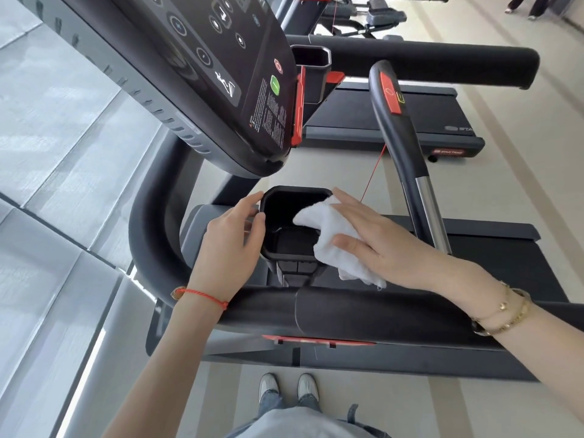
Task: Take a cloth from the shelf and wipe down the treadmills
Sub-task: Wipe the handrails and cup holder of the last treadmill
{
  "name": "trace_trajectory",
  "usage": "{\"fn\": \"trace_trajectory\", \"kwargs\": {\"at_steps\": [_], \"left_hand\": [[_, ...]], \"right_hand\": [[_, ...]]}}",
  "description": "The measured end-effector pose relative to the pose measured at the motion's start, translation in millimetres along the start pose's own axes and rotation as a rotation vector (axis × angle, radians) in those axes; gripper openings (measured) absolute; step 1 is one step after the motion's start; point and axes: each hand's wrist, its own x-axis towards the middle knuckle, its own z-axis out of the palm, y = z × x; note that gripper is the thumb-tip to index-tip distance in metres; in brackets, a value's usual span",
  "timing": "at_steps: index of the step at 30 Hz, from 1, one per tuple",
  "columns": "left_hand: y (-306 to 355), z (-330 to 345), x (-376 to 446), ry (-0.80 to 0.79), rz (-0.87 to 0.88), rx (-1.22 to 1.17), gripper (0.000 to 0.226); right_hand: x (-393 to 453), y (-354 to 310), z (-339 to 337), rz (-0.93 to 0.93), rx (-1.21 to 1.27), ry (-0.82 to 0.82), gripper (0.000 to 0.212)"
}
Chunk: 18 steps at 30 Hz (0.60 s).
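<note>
wiping out the treadmill's black cup holder (pixel 286 245), left hand (pixel 232 237) gripping its rim to steady it, right hand (pixel 384 245) flat, fingers straight, pressing the white cloth (pixel 331 235) over the right edge, ideally working down into the corners.

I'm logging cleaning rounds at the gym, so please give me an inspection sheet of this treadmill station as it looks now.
Surface: the near treadmill's black cup holder is being wiped; no dirt can be made out inside.
Job's things: white cloth draped over the holder's right rim, partly inside.
Clutter: nothing seen.
Hands: left hand holds the holder's left rim; right hand presses flat on the cloth.
Cables: thin red safety cord runs down from the handle toward the right hand.
Surroundings: console above, second treadmill behind, pale floor, the person's shoes below.
</note>
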Motion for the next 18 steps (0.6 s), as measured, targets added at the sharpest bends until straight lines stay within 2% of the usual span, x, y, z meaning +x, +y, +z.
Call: {"fn": "trace_trajectory", "kwargs": {"at_steps": [3,8,13,18], "left_hand": [[0,0,-1,0.026,0.019,0.005,0.035],[-5,1,0,0.043,0.038,0.011,0.033],[-8,0,0,0.011,0.019,-0.019,0.033],[-6,0,-2,-0.005,0.010,-0.056,0.034]], "right_hand": [[-7,-13,4,-0.028,-0.185,-0.091,0.069],[30,-60,35,-0.119,-0.490,-0.036,0.040],[24,-51,31,-0.177,-0.483,-0.004,0.044],[8,-30,9,-0.215,-0.395,-0.118,0.056]]}}
